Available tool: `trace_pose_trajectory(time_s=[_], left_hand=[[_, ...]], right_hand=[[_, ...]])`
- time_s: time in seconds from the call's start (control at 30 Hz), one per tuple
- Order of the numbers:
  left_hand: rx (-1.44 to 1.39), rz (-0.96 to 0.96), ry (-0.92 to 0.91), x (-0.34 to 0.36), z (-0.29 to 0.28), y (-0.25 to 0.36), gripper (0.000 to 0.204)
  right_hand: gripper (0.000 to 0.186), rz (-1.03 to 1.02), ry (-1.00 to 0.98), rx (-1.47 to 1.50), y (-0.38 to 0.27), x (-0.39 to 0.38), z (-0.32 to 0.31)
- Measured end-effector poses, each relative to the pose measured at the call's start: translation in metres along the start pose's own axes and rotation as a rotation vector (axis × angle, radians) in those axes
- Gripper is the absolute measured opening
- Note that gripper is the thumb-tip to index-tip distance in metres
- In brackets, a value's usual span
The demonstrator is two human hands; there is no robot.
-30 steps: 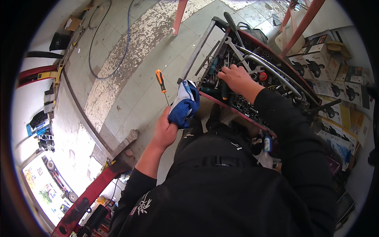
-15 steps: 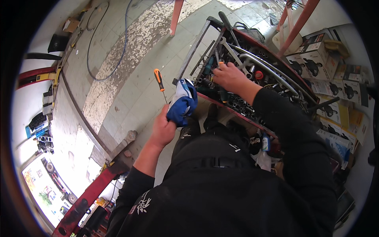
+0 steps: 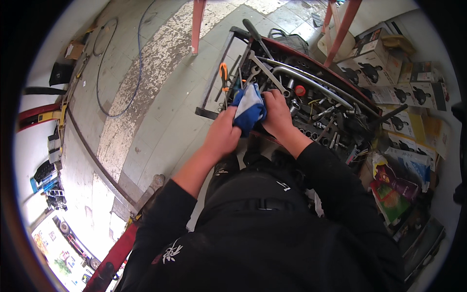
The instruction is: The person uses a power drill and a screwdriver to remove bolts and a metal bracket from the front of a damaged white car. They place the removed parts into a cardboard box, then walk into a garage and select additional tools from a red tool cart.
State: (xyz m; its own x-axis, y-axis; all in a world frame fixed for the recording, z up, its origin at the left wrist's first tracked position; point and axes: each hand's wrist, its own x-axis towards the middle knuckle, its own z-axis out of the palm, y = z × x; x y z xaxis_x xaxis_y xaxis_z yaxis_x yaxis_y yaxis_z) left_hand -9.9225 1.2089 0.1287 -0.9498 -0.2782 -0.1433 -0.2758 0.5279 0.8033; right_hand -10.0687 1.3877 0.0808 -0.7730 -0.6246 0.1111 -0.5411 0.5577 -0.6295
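Landmark: the red tool cart, its open top tray filled with loose metal tools.

The blue-and-white cloth sits bunched at the near left corner of the cart, above the tray edge, held between both hands.

The left hand closes on the cloth from the side away from the cart's centre — fingers curled into the fabric. An orange-handled screwdriver stands just beyond this hand, over the cart's left rim; whether the hand also holds its shaft cannot be told.

The right hand grips the cloth's other side, fingers bent and pressed together, knuckles over the tray contents.

Inside the cart, beyond the right hand, lie a long curved chrome bar, a combination wrench and a small red cap — all near the hand, none touching it.

Right of the cart, cardboard boxes are stacked on the floor.
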Motion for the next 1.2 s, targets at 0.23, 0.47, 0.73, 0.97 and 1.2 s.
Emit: trace_pose_trajectory(time_s=[0.23,0.47,0.73,0.97,1.2], left_hand=[[0.232,-0.155,-0.193,0.076,0.035,-0.01,0.057],[0.498,-0.132,-0.314,0.096,0.0,-0.022,0.046],[0.582,-0.142,-0.2,0.115,0.042,0.0,0.033],[0.706,-0.144,-0.348,0.117,0.019,-0.001,0.05],[0.513,0.018,-0.065,0.072,-0.001,0.026,0.061]], right_hand=[[0.032,0.019,0.006,0.142,-0.012,-0.075,-0.049],[0.028,0.149,-0.123,0.226,-0.006,-0.148,-0.072],[0.027,0.211,-0.16,0.182,0.005,-0.17,-0.07],[0.025,0.229,-0.136,0.218,0.006,-0.164,-0.066],[0.026,0.274,-0.165,0.166,0.019,-0.178,-0.075]])
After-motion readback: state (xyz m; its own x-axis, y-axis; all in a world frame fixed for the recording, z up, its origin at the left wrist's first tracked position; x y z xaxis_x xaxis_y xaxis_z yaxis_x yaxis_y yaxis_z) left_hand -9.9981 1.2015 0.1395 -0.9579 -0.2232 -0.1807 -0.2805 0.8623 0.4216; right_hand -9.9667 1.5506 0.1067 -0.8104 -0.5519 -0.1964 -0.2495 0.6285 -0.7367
